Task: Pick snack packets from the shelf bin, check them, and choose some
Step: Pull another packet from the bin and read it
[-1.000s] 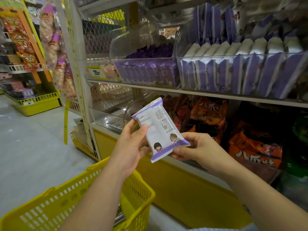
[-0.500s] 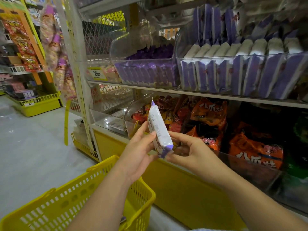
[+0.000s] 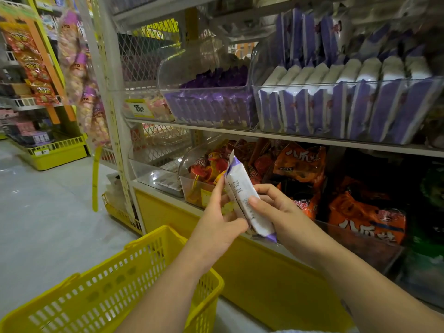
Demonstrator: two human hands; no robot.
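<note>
Both forearms bare. Left forearm enters at 6 o'clock and runs toward 1 o'clock. Left hand [image 3: 216, 227] holds the white plastic snack packet with purple ends [image 3: 242, 188]: fingers straight up its 9 o'clock side, thumb across its lower part. Right forearm enters at 4 o'clock, pointing toward 10 o'clock. Right hand [image 3: 283, 217] pinches the packet, thumb on the printed face, fingers curled behind.

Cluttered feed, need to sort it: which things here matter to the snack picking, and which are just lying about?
Job: packet, held by left hand and right hand; clear bin of matching packets; yellow basket.
Lying about: orange bags; hanging snack strips; price tag.
</note>
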